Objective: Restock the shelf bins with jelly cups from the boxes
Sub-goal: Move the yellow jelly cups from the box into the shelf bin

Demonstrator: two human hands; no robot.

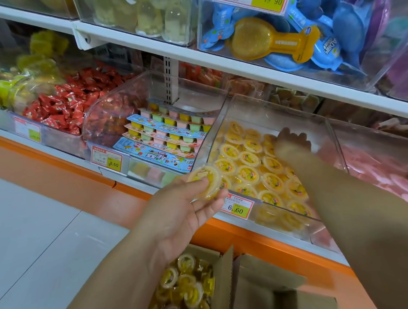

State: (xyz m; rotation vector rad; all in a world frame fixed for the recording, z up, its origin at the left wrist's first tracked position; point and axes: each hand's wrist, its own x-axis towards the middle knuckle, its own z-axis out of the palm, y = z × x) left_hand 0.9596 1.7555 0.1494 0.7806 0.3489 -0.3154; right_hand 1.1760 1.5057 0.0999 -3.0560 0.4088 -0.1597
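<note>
Between the thumb and fingers of the left hand (185,210) a yellow jelly cup (204,181) is pinched, held in the air just in front of the near left corner of a clear bin (267,112). Farther in and to the right, the right hand (293,144) is laid over the yellow cups (247,168) that fill that bin. Its fingers are turned away from the camera and bent down among the cups, so whether anything is gripped cannot be told.

Near the bottom edge an open cardboard box (226,279) is seen with more loose yellow cups inside, partly hidden by the left forearm. The cardboard flaps (266,291) just to its right are blurred and cut off by the frame.

A price tag (236,208) is fixed to the bin's front. To the left a bin of pastel jelly strips (168,135) is set, and beyond it red wrapped sweets (61,108). To the right, pink goods (378,167) are too blurred to be made out. On the shelf above, blue packets (324,34) are kept, cut off at the top. The shelving is carried on an orange base (263,241) over pale floor tiles (36,236).
</note>
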